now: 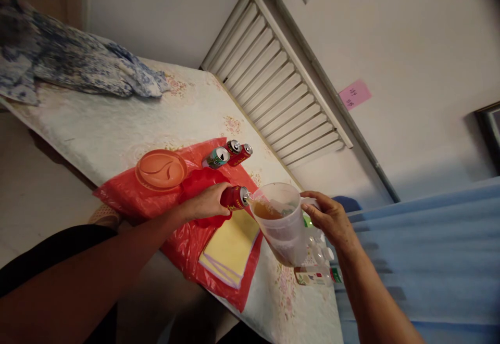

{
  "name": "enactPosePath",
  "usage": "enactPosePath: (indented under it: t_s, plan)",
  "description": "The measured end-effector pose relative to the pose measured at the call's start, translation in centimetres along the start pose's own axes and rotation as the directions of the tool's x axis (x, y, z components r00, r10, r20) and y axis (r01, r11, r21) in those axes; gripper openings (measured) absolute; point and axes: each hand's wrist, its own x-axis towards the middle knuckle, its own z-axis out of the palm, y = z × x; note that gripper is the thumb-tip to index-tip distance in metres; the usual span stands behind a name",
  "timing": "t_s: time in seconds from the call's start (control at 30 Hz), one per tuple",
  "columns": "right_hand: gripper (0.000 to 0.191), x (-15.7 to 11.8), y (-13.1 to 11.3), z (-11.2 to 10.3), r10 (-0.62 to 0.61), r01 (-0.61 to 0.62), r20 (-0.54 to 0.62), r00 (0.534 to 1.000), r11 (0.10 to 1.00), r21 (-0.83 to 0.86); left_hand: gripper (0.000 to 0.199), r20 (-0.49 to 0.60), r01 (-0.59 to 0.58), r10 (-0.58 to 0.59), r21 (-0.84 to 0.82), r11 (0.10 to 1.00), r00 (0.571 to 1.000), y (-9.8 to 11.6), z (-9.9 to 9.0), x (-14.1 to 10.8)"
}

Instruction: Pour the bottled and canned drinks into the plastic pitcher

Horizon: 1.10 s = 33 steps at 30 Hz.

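My left hand [211, 200] is wrapped round a red drink can [234, 198], tipped on its side with its top at the rim of a clear plastic pitcher [283, 234]. A thin stream runs from the can into the pitcher, where amber liquid lies. My right hand [327, 216] grips the pitcher's handle and holds it tilted toward the can. Beneath the left hand sits a red scalloped bowl [195, 183], partly hidden by that hand. A folded yellow cloth [230, 245] with a purple edge lies below the can on a red plastic sheet [179, 240].
Three cans, one of them green [216, 157], stand behind the bowl. An orange divided dish [162, 169] lies left of them. Plastic bottles, one with a label [312, 275], are by the pitcher. Patterned fabric [89, 68] covers the far left of the table; a radiator [277, 84] lines the wall.
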Motion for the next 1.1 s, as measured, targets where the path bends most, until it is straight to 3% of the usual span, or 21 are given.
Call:
enactPosePath:
  t_s: [0.17, 0.27, 0.4, 0.6, 0.77, 0.87, 0.97, 1.1]
  plan:
    - [0.040, -0.2, 2.1, 0.4, 0.012, -0.011, -0.026, 1.000, 0.998, 0.064, 0.056, 0.016, 0.012, -0.011, -0.036, 0.999, 1.000, 0.1, 0.0, 0.0]
    - [0.041, -0.4, 3.0, 0.8, 0.050, -0.040, -0.045, 0.998, 0.978, 0.207, 0.057, 0.000, 0.025, -0.025, -0.025, 0.999, 1.000, 0.1, 0.0, 0.0]
    - [0.042, -0.4, 2.8, 1.1, 0.079, -0.030, -0.100, 0.992, 0.905, 0.424, 0.061, 0.003, 0.012, -0.012, -0.043, 0.999, 1.000, 0.2, -0.1, -0.1]
    - [0.037, 0.5, 2.0, 1.5, 0.025, 0.078, -0.158, 0.987, 0.786, 0.613, 0.065, 0.058, -0.017, 0.023, -0.100, 0.995, 0.998, 1.0, -0.8, -0.9]
    - [0.031, 2.0, 1.0, 3.5, 0.005, 0.195, -0.283, 0.959, 0.711, 0.675, 0.069, 0.165, 0.006, 0.026, -0.189, 0.982, 0.986, 2.0, -1.6, -1.9]
    - [0.030, 3.0, 0.2, 4.8, 0.028, 0.236, -0.335, 0.942, 0.656, 0.717, 0.075, 0.217, 0.007, 0.018, -0.114, 0.993, 0.976, 2.4, -1.9, -2.6]
    - [0.038, 4.1, -0.3, 6.0, 0.060, 0.239, -0.337, 0.939, 0.589, 0.772, 0.079, 0.297, -0.002, 0.015, -0.047, 0.999, 0.955, 2.7, -1.7, -3.5]
    - [0.037, 5.4, -0.9, 8.2, 0.097, 0.211, -0.300, 0.949, 0.510, 0.834, 0.082, 0.439, 0.033, 0.036, -0.149, 0.988, 0.898, 2.8, -0.7, -4.2]
